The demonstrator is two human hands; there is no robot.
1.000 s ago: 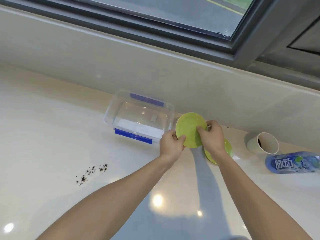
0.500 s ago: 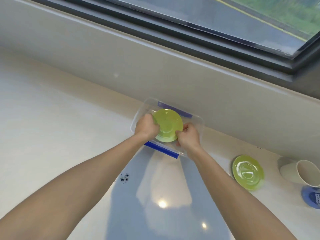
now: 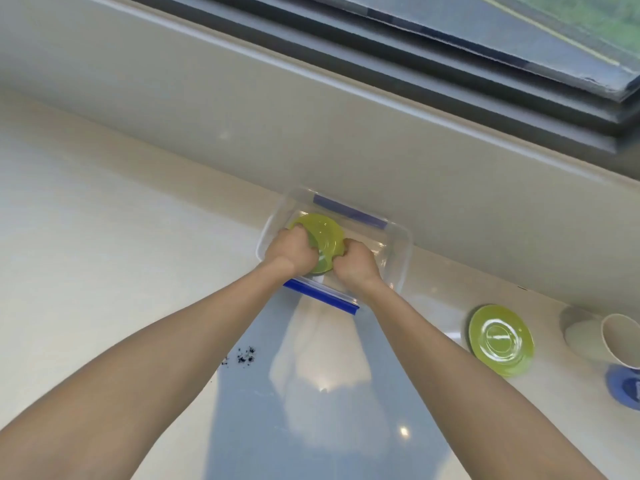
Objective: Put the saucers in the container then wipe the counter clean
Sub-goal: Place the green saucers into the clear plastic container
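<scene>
Two green saucers show in your view, one in your hands and one out on the counter (image 3: 104, 237). Starting at the left, that pale counter carries a small scatter of dark crumbs (image 3: 244, 356) near your left forearm. Farther back, against the wall, stands the clear container (image 3: 401, 251) with blue clips on its near and far edges. Your left hand (image 3: 294, 249) grips the left rim of the held saucer (image 3: 323, 233), fingers curled over the edge, and your right hand (image 3: 356, 263) pinches its right rim; the saucer sits tilted inside the container's left half. To the right, well apart from the container, the second saucer (image 3: 500, 339) lies flat on the counter. Just beyond it a white paper cup (image 3: 602, 336) lies on its side, with a blue bottle (image 3: 623, 386) at the frame's edge.
</scene>
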